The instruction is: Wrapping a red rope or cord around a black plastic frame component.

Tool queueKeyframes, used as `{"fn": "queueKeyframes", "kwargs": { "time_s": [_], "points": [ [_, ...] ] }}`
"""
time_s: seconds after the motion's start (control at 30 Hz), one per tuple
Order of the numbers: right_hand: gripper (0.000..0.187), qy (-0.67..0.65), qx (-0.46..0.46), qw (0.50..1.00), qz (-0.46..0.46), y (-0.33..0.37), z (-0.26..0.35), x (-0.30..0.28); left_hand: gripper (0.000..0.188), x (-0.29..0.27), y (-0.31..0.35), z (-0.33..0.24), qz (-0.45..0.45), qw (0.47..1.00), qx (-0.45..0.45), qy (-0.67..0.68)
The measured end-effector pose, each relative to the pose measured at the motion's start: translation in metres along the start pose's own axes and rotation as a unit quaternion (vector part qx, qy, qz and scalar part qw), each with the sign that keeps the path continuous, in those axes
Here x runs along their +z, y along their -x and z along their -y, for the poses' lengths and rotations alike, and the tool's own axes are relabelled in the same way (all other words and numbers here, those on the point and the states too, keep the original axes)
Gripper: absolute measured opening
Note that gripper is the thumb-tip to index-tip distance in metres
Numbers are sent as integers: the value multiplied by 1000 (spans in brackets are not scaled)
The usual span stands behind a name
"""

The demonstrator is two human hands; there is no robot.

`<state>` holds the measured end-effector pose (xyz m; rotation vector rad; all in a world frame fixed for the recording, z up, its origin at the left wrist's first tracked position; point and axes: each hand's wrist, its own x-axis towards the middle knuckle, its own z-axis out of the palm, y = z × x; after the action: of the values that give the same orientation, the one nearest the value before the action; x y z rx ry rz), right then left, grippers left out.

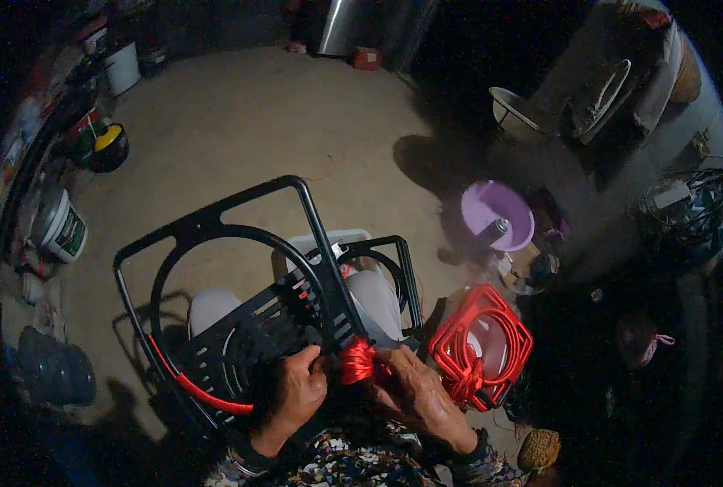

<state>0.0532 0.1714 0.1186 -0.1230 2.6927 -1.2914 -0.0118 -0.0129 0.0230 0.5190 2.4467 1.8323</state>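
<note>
While the right hand (pixel 417 388) pinches red cord (pixel 357 362), black frame (pixel 262 312) alongside, left hand (pixel 302 388) curled, its grip unclear.

It looks like a dim household workroom or storeroom, given the bare floor (pixel 240 138), white bucket (pixel 121 68), purple basin (pixel 483 200) and half-wrapped black frame (pixel 256 315).

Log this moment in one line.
left hand: near black frame | right hand: at red cord | nearby: purple basin
</note>
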Motion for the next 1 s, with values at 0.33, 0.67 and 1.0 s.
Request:
{"fn": "queueKeyframes", "kwargs": {
  "time_s": [0.33,0.67,1.0],
  "points": [
    [36,284,-7,957,-54,-23,-24,44,14,3,-1,-26,-47,986,74,-139],
    [31,106,-89,979,-150,-34,-23,57,40,3,5,-26,-38,997,-14,-72],
    [35,-12,-87,991,-101,-50,-29,44,39,12,2,13,-14,1000,16,3]
  ]
}}
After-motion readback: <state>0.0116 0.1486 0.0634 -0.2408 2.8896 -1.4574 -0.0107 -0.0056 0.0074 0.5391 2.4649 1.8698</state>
